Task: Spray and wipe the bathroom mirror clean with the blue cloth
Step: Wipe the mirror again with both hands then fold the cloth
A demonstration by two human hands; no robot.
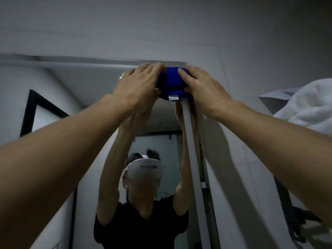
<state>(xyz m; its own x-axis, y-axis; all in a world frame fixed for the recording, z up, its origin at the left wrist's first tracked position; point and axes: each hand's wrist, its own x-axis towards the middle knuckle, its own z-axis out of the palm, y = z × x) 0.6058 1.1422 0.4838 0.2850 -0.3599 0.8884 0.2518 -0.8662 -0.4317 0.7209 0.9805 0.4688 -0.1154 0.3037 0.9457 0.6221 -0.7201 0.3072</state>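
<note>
Both arms reach up to the top right corner of the mirror. The blue cloth is bunched into a thick wad and pressed flat against the glass just under the mirror's upper edge, near its rounded corner. A small white tag on the cloth hangs at its lower edge.

The left hand lies over the cloth's left side, fingers spread and pointing up toward the edge of the mirror, with the thumb tucked under the wad. The right hand covers the cloth's right side in the same way, palm toward the glass and fingers laid over the top of the blue fabric. The two hands sit close together, apart only by the strip of cloth that shows between them, and both press on it rather than close around it; how firmly the thumbs pinch it is hard to tell in the dim light.

In the glass, the person's reflection shows raised arms, a black shirt and a white headset. A pale vertical bar runs down from below the cloth along the mirror's right side. To the right, a white towel is heaped against the grey wall. A black-framed panel appears reflected at left.
</note>
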